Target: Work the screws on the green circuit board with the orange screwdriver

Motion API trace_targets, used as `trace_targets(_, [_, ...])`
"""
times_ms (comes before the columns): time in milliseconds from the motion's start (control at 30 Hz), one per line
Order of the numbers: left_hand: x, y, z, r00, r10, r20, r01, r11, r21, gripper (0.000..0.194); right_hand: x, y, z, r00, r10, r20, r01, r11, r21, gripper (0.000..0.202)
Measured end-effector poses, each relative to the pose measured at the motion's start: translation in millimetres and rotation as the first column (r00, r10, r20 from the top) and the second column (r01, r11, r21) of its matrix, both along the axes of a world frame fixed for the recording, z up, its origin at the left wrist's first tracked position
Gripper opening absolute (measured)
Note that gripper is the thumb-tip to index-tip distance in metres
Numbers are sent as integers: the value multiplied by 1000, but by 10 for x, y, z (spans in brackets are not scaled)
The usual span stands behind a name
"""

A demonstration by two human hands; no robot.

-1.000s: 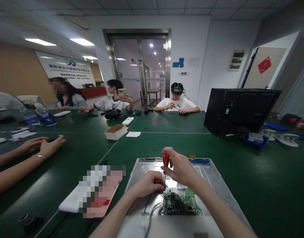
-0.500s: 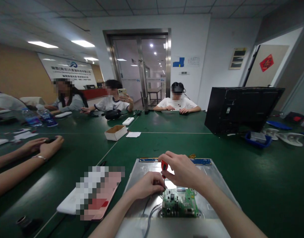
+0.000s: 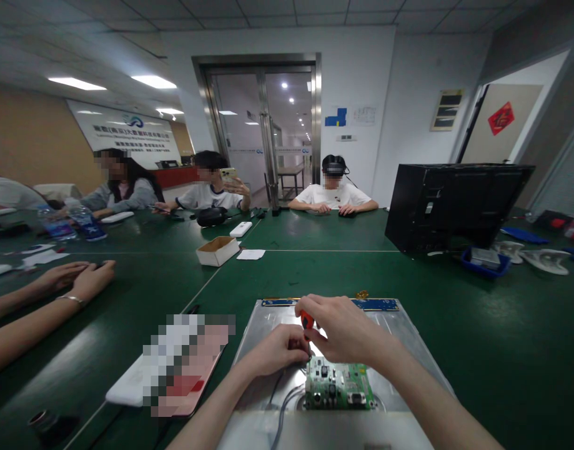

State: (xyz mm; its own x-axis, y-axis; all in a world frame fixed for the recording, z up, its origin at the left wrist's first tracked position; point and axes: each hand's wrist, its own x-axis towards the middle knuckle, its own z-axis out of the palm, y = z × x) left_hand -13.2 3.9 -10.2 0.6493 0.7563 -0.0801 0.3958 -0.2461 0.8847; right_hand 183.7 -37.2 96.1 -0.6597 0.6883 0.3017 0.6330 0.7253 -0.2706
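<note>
In my right hand (image 3: pixel 340 325) is a screwdriver (image 3: pixel 307 320) with a red and black handle, held upright with its tip down at the upper left corner of a green circuit board (image 3: pixel 339 384). My left hand (image 3: pixel 282 349) is closed, thumb and fingertips together right beside the screwdriver tip; what they pinch, if anything, is hidden. The board sits on a silver metal panel (image 3: pixel 249 340), which has a blue strip board (image 3: pixel 379 305) along its far edge. Grey cables (image 3: pixel 287 403) run from the board's left side toward me.
Left of the panel lie a white and a pink phone-shaped item (image 3: pixel 207 375), partly blurred. A small open box (image 3: pixel 218 251) stands farther off. A black monitor (image 3: pixel 455 206) and blue tray (image 3: pixel 486 262) are at right. Another person's hands (image 3: pixel 87 281) rest at left; others sit across the green table.
My right hand has lowered slightly and turned, and the screwdriver handle tilts a little more to the left. My left hand stays at the board's corner.
</note>
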Motion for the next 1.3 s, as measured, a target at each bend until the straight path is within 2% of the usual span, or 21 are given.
trace_targets(200, [2, 7, 4, 1000, 9, 2, -9, 1000, 2, 3, 5, 1, 13, 999, 6, 38, -7, 1000, 26, 24])
trace_targets(433, [8, -16, 15, 1000, 30, -1, -30, 999, -33, 5, -37, 18, 18, 993, -88, 75, 85, 996, 40, 6])
trace_targets(700, [2, -3, 11, 1000, 26, 7, -26, 999, -27, 6, 43, -5, 62, 1000, -25, 8, 25, 999, -43, 30])
trace_targets(900, [-11, 10, -15, 1000, 22, -1, -22, 999, -29, 7, 36, -1, 79, 997, -67, 38, 69, 996, -55, 26])
trace_targets(1100, [-20, 10, -5, 1000, -3, -14, 2, 1000, -28, 5, 6, 34, 39, 989, -114, 98, 113, 994, 12, 11])
trace_targets(1300, [-26, 34, -57, 1000, 11, -6, -11, 1000, -27, 8, 59, -10, 81, 999, -43, 28, 44, 999, -32, 23])
